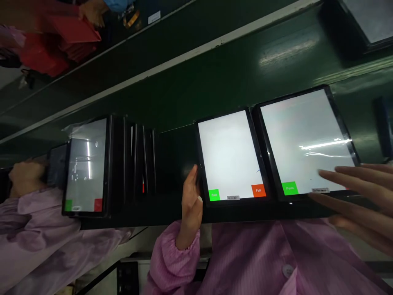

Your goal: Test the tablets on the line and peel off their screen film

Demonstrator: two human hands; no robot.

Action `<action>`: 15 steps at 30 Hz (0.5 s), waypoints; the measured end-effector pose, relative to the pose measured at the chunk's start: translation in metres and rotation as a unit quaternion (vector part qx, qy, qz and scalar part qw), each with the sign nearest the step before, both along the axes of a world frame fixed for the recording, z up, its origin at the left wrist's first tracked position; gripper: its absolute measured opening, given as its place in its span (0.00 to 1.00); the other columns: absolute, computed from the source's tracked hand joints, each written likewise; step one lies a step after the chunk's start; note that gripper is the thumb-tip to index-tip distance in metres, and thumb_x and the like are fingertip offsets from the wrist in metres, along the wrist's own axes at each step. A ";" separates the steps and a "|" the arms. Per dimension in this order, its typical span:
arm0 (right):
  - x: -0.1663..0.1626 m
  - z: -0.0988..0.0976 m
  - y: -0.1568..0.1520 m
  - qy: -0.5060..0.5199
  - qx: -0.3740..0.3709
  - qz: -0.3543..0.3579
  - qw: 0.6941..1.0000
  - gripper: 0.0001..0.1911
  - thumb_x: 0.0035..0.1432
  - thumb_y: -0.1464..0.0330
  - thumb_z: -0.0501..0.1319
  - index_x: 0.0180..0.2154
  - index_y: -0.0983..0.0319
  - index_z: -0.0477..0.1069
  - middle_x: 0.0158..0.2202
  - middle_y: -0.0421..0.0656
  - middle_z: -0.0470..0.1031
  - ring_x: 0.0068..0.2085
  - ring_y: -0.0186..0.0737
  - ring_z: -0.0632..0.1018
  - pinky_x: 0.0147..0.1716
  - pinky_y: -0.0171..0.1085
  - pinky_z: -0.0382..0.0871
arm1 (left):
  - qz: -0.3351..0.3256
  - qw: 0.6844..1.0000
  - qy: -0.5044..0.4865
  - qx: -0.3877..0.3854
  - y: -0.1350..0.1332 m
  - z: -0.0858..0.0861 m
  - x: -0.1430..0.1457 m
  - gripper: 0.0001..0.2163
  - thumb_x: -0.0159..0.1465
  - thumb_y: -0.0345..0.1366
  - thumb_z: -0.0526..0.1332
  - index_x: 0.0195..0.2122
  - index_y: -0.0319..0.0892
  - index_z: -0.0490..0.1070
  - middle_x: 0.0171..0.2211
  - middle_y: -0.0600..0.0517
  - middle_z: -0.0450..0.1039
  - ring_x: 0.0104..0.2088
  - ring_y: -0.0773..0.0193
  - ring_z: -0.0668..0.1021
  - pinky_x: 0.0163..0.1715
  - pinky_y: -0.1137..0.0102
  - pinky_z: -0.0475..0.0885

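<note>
Two tablets with white screens lie side by side in front of me, a left tablet (231, 155) and a right tablet (307, 139). Green "Pass" squares show at their lower left corners, and an orange "Fail" square is visible on the left one. My left hand (192, 203) stands on edge beside the left tablet's left side, at or very near its frame, fingers stretched up and not wrapped round it. Over the lower right of the right tablet, my right hand (365, 194) hovers with fingers spread, holding nothing and covering that corner.
Left of me, several tablets (87, 164) stand in a leaning row on the green bench (175, 98). A co-worker's hand (27, 176) is beyond them. Another person's hand (93, 12) is near a red item at top left. Another tablet (371, 20) lies at upper right.
</note>
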State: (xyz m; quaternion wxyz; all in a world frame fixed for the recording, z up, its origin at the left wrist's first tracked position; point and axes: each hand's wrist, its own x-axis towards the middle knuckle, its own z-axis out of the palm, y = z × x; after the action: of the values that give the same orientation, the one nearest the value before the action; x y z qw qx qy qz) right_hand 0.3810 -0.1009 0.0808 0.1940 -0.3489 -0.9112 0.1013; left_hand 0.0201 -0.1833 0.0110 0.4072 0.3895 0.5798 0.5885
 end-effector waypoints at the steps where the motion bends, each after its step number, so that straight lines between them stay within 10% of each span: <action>1: 0.004 0.000 -0.001 0.017 -0.008 -0.028 0.999 0.34 0.69 0.62 0.57 0.72 0.32 0.57 0.63 0.36 0.76 0.56 0.63 0.79 0.52 0.65 0.74 | 0.002 1.000 0.025 -0.017 -0.004 -0.001 0.000 0.27 0.67 0.52 0.71 0.66 0.60 0.72 0.71 0.52 0.69 0.73 0.53 0.68 0.74 0.59 0.62; 15: 0.000 -0.014 0.027 -0.016 0.041 -0.042 0.998 0.40 0.67 0.63 0.62 0.73 0.32 0.52 0.62 0.40 0.78 0.56 0.62 0.80 0.49 0.66 0.75 | 0.001 0.992 0.096 -0.081 0.037 0.005 -0.004 0.35 0.61 0.46 0.76 0.69 0.56 0.67 0.71 0.47 0.67 0.71 0.45 0.69 0.71 0.51 0.67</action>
State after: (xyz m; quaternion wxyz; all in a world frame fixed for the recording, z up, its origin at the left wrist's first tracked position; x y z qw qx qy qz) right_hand 0.3814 -0.0739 0.0670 0.1974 -0.3807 -0.9020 0.0504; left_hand 0.0161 -0.1461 0.0165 0.3797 0.4094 0.6623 0.4996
